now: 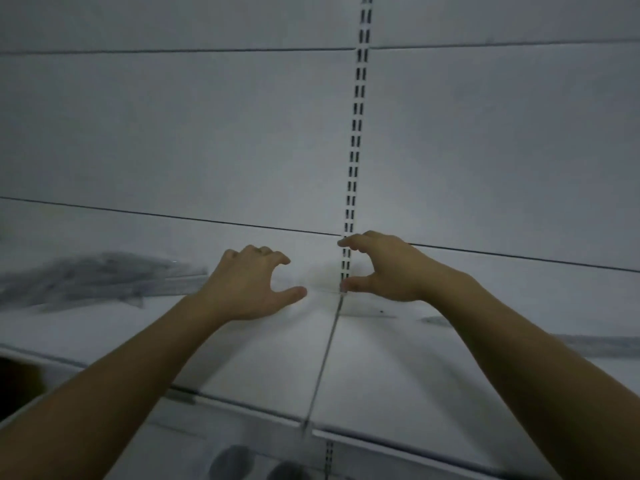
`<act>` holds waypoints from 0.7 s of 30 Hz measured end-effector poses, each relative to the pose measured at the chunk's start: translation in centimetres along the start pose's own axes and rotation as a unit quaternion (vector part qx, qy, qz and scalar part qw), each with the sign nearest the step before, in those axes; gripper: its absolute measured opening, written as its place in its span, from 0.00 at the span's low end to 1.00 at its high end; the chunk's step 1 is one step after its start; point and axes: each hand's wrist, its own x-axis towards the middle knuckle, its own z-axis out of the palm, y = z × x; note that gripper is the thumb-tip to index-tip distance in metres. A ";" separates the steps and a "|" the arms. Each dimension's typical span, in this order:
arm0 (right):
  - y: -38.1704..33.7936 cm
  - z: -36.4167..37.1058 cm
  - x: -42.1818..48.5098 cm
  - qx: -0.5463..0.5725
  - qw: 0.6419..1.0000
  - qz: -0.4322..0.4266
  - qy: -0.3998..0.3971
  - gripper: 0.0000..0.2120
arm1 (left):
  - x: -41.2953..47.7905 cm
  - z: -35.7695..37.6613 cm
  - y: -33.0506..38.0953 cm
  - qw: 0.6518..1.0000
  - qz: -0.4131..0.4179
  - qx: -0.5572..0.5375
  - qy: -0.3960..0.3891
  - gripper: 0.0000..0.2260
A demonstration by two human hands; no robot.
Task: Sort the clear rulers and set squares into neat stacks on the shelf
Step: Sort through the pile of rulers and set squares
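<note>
One slotted metal upright (356, 133) runs down the smooth white back panel (173, 133) at 12 o'clock, ending behind the right hand (384, 268). The left hand (249, 285) sits at its 9 o'clock. Both curve into wide C-shapes around a faint clear sheet (322, 282); I cannot tell whether they grip it. On the shelf (263, 358), two blurred heaps lie flat: clear rulers (90, 282) at 9 o'clock, a thinner streak (602, 344) at 4 o'clock.

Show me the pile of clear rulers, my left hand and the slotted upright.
pile of clear rulers (97, 278): head view, middle of the pile.
left hand (249, 285): head view, back of the hand.
slotted upright (356, 133): head view, mid-height on the strip.
</note>
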 end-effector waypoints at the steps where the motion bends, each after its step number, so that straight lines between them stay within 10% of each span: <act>1: -1.8 0.8 1.5 0.006 1.000 -0.016 -0.010 0.34 | -1.0 -0.4 -2.3 1.000 -0.018 0.007 -0.001 0.38; 21: -26.0 15.4 20.1 -0.014 0.987 -0.082 -0.134 0.27 | -11.6 -1.4 -33.2 0.956 -0.290 0.008 -0.039 0.34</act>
